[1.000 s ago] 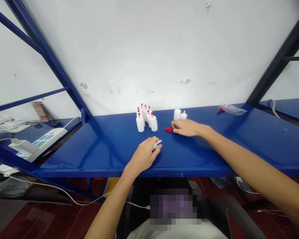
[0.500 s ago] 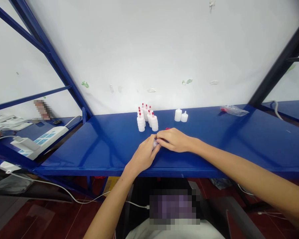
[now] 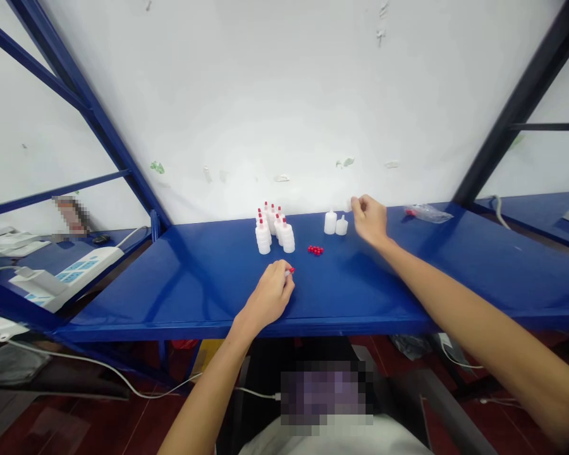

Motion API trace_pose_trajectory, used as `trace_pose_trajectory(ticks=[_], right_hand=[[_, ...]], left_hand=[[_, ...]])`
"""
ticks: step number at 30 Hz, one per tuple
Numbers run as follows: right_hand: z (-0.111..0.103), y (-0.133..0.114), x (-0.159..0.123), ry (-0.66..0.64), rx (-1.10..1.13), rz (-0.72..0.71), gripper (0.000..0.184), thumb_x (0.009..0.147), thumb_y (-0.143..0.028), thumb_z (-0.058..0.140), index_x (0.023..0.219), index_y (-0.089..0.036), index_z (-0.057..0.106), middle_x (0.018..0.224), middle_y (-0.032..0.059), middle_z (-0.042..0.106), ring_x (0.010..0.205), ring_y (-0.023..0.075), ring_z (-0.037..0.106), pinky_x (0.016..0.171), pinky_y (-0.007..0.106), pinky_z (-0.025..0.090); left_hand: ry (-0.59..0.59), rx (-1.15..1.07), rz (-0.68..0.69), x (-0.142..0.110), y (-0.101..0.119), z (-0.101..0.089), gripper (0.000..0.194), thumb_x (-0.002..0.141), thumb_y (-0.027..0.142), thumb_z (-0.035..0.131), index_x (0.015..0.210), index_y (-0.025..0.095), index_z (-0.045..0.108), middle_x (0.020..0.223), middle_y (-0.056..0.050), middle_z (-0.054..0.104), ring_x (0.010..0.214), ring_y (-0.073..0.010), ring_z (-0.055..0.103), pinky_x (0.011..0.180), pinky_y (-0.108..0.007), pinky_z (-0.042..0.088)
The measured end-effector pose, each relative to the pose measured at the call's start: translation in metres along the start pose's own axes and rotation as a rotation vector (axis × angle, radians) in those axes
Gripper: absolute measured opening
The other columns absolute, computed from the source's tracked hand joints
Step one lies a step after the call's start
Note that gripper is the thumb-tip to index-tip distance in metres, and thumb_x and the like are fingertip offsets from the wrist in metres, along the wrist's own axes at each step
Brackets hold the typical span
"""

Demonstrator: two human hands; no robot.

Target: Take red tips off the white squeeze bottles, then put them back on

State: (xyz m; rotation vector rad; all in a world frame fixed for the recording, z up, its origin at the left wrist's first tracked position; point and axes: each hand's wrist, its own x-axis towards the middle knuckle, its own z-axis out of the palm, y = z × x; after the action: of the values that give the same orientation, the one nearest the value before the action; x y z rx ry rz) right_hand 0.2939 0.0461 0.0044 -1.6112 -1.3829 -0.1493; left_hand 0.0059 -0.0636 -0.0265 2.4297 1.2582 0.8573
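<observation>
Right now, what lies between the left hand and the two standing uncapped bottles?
Red caps lie on the table between left hand and bottles, in the head view.

Just below the frame's center, your white nozzle bottle [image 3: 287,273] is tilted toward the right, body hidden, red cap [image 3: 292,270] on. Upright red-capped bottles [image 3: 264,240] cluster at center; loose red caps [image 3: 315,251] lie right of them, below two upright uncapped bottles [image 3: 330,224].

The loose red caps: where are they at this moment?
In the head view, the loose red caps lie clustered on the blue table, right of the red-capped bottles and in front of the two uncapped bottles.
</observation>
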Motion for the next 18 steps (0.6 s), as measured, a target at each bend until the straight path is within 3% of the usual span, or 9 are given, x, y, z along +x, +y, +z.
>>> trace_pose_trajectory(ticks=[3, 8, 15, 18], right_hand=[[0.006, 0.007, 0.002, -0.076, -0.056, 0.072, 0.035, 0.092, -0.047, 0.042, 0.07, -0.022, 0.053, 0.072, 0.0056, 0.064, 0.07, 0.0205, 0.053, 0.06, 0.03, 0.03], [0.012, 0.009, -0.001, -0.188, -0.13, 0.1, 0.034, 0.09, -0.05, 0.046, 0.074, -0.022, 0.061, 0.082, 0.0085, 0.07, 0.076, 0.0231, 0.058, 0.06, 0.03, 0.031], [0.013, 0.011, 0.0, -0.204, -0.129, 0.085, 0.038, 0.089, -0.055, 0.049, 0.075, -0.022, 0.062, 0.082, 0.0087, 0.071, 0.075, 0.023, 0.059, 0.059, 0.03, 0.031], [0.011, 0.005, -0.003, -0.206, -0.114, 0.061, 0.043, 0.089, -0.058, 0.045, 0.076, -0.021, 0.062, 0.08, 0.0087, 0.07, 0.074, 0.023, 0.058, 0.059, 0.03, 0.03]], left_hand=[[-0.02, 0.049, 0.075, 0.001, 0.002, -0.001, 0.022, 0.1, 0.025, 0.036, 0.085, 0.019, 0.051, 0.088, -0.004, 0.058, 0.084, -0.0186, 0.054, 0.078, -0.033, 0.044], [-0.032, 0.115, 0.102, 0.0, 0.004, -0.002, 0.023, 0.1, 0.029, 0.036, 0.093, 0.02, 0.056, 0.088, -0.004, 0.059, 0.085, -0.0192, 0.055, 0.078, -0.033, 0.042], [-0.03, 0.14, 0.087, -0.001, 0.002, -0.001, 0.021, 0.1, 0.032, 0.037, 0.089, 0.02, 0.05, 0.088, -0.004, 0.059, 0.084, -0.02, 0.055, 0.076, -0.033, 0.042], [0.008, 0.09, 0.062, -0.001, 0.003, -0.001, 0.017, 0.099, 0.034, 0.039, 0.101, 0.02, 0.048, 0.097, -0.005, 0.06, 0.087, -0.0207, 0.057, 0.078, -0.034, 0.044]])
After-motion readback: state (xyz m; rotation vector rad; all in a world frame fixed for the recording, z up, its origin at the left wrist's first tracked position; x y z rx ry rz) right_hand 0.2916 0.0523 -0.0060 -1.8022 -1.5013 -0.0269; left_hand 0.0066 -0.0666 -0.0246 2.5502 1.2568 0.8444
